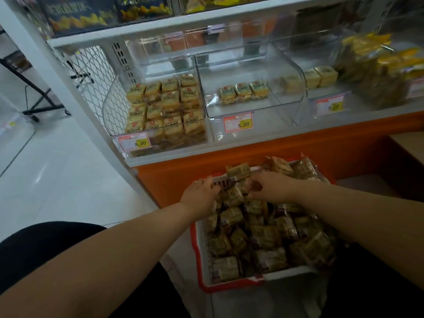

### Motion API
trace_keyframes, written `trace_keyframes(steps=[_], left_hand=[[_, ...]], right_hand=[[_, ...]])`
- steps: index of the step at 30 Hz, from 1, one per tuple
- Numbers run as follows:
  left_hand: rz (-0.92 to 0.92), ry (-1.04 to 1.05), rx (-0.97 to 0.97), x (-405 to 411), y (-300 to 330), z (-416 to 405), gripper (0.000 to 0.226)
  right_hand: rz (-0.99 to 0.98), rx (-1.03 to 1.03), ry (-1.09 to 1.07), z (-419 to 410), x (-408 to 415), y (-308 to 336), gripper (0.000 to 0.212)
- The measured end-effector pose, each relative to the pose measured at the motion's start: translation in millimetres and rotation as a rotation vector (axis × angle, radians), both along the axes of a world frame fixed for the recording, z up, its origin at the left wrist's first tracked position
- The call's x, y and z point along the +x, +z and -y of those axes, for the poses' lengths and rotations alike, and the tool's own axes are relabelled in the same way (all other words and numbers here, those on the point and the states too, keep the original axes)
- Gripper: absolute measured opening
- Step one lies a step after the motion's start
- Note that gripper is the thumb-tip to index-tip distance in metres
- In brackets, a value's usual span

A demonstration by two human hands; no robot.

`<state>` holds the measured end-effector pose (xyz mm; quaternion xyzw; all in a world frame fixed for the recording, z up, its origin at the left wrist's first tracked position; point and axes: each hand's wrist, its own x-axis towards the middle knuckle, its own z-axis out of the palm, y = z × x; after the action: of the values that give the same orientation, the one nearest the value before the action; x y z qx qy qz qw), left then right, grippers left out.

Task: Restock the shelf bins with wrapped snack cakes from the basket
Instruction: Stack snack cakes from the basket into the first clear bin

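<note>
Head cam: both hands were down at the far end of the red basket [197,244], which was piled w/ wrapped snack cakes [263,235]. Left hand [200,195] curled on the far rim; right hand [271,188] pinched a cake, another sat just above btwn them. Left bin [165,106] was nearly full, middle bin [250,88] held three.

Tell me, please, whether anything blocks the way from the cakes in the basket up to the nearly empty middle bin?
Nothing visible does. The middle bin is open at the top, holding only three cakes at its back. The basket sits below the shelf edge, and both the left hand and right hand are already among its cakes.
</note>
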<state>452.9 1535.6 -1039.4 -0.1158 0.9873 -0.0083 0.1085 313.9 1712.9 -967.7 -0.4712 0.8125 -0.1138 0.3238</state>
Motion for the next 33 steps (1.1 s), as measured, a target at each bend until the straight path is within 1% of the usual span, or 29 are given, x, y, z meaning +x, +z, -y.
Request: trace_keyframes(steps=[1,3,6,8,11,13,15,16,19,21,23,25,27,28,30,33], left_hand=[[0.067,0.002,-0.040,0.1,-7.1,4.3,0.050],[0.189,0.015,-0.043,-3.3,-18.3,13.6,0.058],[0.298,-0.069,-0.060,-13.2,-22.6,26.1,0.061],[0.309,-0.125,-0.088,-18.3,-23.6,31.4,0.055],[0.260,-0.136,-0.127,-23.9,-23.9,30.9,0.039],[0.225,-0.131,-0.106,-28.2,-19.1,30.8,0.038],[0.162,-0.117,0.004,-30.0,-8.8,34.4,0.044],[0.099,-0.134,0.077,-29.5,-2.6,36.8,0.045],[-0.202,-0.250,0.261,-23.6,19.7,34.3,0.048],[-0.413,-0.273,0.356,-21.6,34.0,24.3,0.049],[-0.586,-0.283,0.389,-20.6,45.4,13.0,0.050],[-0.703,-0.305,0.391,-18.1,54.2,5.0,0.046],[-0.786,-0.300,0.415,-15.7,61.8,-0.5,0.045],[-0.809,-0.277,0.443,-15.0,66.4,-2.8,0.045],[-0.808,-0.202,0.552,-13.7,78.5,-5.7,0.047],[-0.767,-0.065,0.675,-11.4,99.4,-1.3,0.063]], right_hand=[[-0.003,0.003,0.000,-1.4,-0.9,-1.4,0.009],[-0.014,0.020,0.008,-2.6,-1.7,-2.2,0.017],[-0.011,0.031,0.031,-0.3,-1.3,-1.0,0.028],[0.000,0.033,0.049,2.9,0.4,1.8,0.029],[0.002,0.029,0.067,6.8,2.5,7.0,0.029],[0.007,0.022,0.063,8.7,1.8,10.9,0.029],[-0.008,0.027,0.055,9.5,-0.5,14.4,0.029],[-0.024,0.034,0.035,9.8,-2.5,15.4,0.028],[-0.052,0.069,-0.101,10.2,-10.0,16.6,0.027],[-0.021,0.069,-0.196,11.7,-15.3,16.8,0.028],[0.123,0.015,-0.302,13.0,-19.0,17.8,0.028],[0.419,-0.071,-0.408,12.8,-20.0,19.9,0.026],[0.735,-0.177,-0.455,12.9,-19.8,23.0,0.025],[0.828,-0.225,-0.469,13.1,-20.3,24.7,0.024],[0.908,-0.290,-0.474,14.6,-22.0,29.7,0.023],[0.935,-0.347,-0.439,18.7,-22.1,39.6,0.023]])
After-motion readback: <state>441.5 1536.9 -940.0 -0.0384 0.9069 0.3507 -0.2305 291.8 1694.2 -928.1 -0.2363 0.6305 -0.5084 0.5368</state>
